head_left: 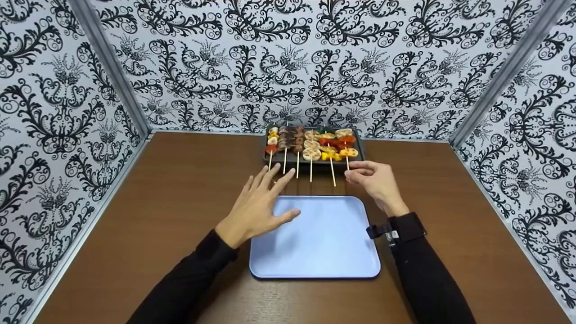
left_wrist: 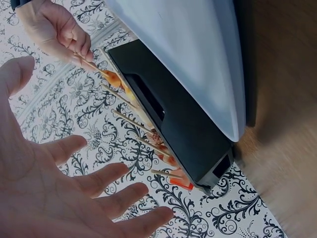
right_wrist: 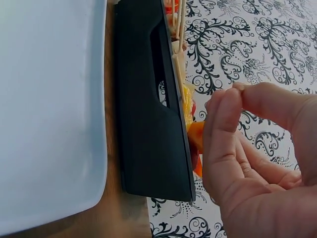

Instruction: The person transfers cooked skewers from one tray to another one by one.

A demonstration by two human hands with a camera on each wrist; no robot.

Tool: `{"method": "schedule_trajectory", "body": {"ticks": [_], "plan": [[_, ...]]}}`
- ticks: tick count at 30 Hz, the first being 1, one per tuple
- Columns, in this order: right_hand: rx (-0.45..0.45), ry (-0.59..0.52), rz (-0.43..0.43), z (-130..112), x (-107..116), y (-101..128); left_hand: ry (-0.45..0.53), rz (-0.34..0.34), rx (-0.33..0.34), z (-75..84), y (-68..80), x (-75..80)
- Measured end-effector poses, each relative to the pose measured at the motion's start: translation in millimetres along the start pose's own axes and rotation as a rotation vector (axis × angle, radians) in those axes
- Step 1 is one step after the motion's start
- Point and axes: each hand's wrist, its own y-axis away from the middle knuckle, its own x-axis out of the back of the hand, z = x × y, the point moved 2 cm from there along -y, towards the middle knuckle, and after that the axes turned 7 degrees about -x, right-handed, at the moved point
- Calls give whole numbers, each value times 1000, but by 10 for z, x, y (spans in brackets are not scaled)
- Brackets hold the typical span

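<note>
Head view: the person's right hand [head_left: 371,180] has thumb and fingers drawn together on the bare stick end of the rightmost skewer [head_left: 346,139] — narrow grip, holding that stick. Its red and yellow-orange pieces lie over the black grill pan [head_left: 320,163], at the far edge of the brown table [head_left: 180,202]. The other five skewers [head_left: 311,150] line up to its left, sticks toward the person; dark pieces, round white slices and yellow pieces on them. Left hand [head_left: 258,209]: wide, fingers spread, nothing held, over the far left part of the pale blue tray [head_left: 319,243], fingertips near the leftmost sticks. The tray sits just on the near side of the pan. Black sleeves [head_left: 189,279], dark strap [head_left: 380,230] at the right wrist, scroll-patterned wall [head_left: 288,58] behind.

Left wrist view: left palm bare, fingers apart, touching no stick. Beyond it, the right hand pinches its stick at upper left, an orange piece a little down the stick. Pan's dark side with its handle slot shows next to the tray.

Right wrist view: thumb and index meet at the tips, other fingers bent in behind — the stick itself is hidden here. Orange piece shows just beside the fingers, at the pan's edge.
</note>
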Motion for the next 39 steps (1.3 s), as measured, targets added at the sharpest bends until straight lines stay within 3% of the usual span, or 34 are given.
{"method": "schedule_trajectory", "body": {"ticks": [15, 39], "plan": [[-104, -34, -35, 20, 21, -23, -12, 2, 12, 27, 42, 35], [-182, -131, -88, 93, 35, -54, 60, 44, 187, -45, 214, 160]]}}
